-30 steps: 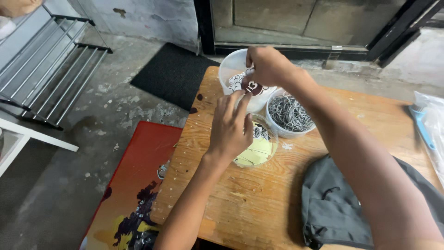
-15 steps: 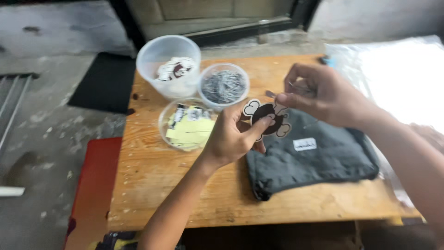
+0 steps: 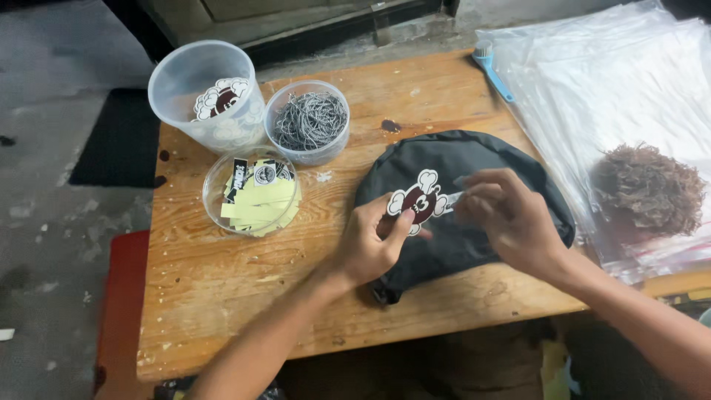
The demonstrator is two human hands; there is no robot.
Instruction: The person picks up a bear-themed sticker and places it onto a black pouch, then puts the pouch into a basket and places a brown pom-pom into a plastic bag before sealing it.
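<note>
A worn wooden table (image 3: 222, 296) fills the middle of the frame. Crinkled clear plastic bags (image 3: 615, 96) cover its upper right, with a brown fibrous clump (image 3: 648, 189) on them. A black fabric pouch (image 3: 474, 192), dome-shaped, lies at centre right. At upper left stand a tall translucent tub (image 3: 207, 92) of die-cut tags, a smaller round tub (image 3: 307, 122) of grey ball chains, and a shallow clear dish (image 3: 252, 192) of yellow and black slips.

Over the pouch's left half, the left hand (image 3: 370, 244) pinches the lower left edge of a flat skull-shaped tag (image 3: 418, 201), white lobes around a dark red centre. Its long axis runs left to right across the frame, face up. The right hand (image 3: 507, 215) has its fingertips closed on a small pale piece at the tag's right end.
</note>
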